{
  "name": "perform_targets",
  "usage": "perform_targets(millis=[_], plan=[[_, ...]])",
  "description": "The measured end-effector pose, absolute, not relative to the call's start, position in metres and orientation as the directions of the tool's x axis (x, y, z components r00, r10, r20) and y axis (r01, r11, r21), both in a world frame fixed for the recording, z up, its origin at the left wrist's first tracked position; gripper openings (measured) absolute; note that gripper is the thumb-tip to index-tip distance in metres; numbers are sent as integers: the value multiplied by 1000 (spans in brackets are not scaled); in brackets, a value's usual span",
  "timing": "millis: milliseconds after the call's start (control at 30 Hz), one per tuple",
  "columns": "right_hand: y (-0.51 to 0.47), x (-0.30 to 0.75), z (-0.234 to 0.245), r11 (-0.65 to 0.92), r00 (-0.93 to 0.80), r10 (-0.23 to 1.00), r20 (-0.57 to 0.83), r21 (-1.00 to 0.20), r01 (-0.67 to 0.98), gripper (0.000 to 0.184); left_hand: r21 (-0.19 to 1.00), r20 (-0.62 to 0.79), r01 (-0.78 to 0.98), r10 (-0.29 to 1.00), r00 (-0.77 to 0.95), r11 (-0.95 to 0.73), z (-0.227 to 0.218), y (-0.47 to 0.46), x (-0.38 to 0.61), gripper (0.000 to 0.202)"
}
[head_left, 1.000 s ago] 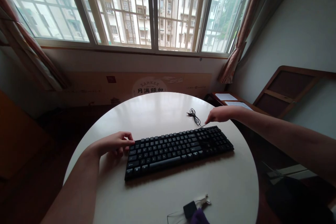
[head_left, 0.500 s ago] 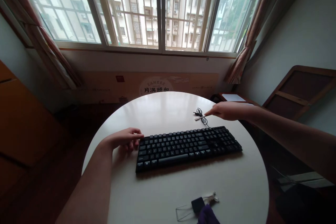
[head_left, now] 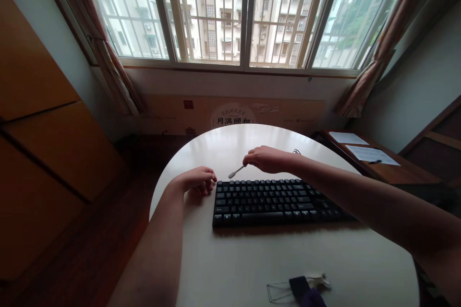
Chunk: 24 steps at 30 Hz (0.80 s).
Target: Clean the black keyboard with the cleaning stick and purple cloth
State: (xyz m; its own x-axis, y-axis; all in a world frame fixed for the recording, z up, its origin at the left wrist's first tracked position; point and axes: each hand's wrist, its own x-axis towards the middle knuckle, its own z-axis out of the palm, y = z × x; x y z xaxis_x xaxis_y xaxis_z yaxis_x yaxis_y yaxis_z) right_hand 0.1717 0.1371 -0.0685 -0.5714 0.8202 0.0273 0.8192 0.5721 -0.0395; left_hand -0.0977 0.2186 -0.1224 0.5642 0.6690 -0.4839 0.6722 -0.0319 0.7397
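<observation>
A black keyboard (head_left: 273, 200) lies across the round white table (head_left: 259, 259). My left hand (head_left: 196, 180) rests curled on the tabletop, its fingertips touching the keyboard's left end. My right hand (head_left: 265, 158) hovers over the keyboard's far edge, pinching a thin light-coloured stick (head_left: 236, 171) that points left and down toward the top-left keys. A coiled black cable (head_left: 297, 152) shows only partly behind my right wrist.
A small dark object with a wire loop and a white piece (head_left: 300, 287) lies at the table's near edge. To the right stands a wooden side table with papers (head_left: 360, 151). A barred window and a cardboard panel (head_left: 232, 115) lie beyond; wooden cabinets stand left.
My right hand has swung left from the keyboard's right end to near its left end, carrying the stick. The view has turned left. My left hand stays at the keyboard's left end.
</observation>
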Motion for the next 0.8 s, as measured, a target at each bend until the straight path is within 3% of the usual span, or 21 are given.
perform_targets(millis=[100,267,367,467,600,800], plan=[[156,160,-78,626,-625,779,47,-112,772,29,722,-412,690,772,484,-48,-126,223,-98,17],[174,138,-84,631,-661,750,28,-331,701,32,714,-228,697,919,322,-67,-137,236,-102,22],[171,121,-76,682,-727,686,30,-376,627,33,696,-132,712,960,247,-88,-142,244,-105,24],[159,100,-63,790,-837,547,13,-338,511,33,686,-62,722,981,182,-91,-145,249,-107,26],[141,67,-57,881,-903,421,-88,-198,430,33,682,-15,729,996,83,-51,-148,251,-108,27],[151,45,-67,881,-868,458,-190,-29,471,25,654,18,756,999,-51,27,-152,253,-111,28]])
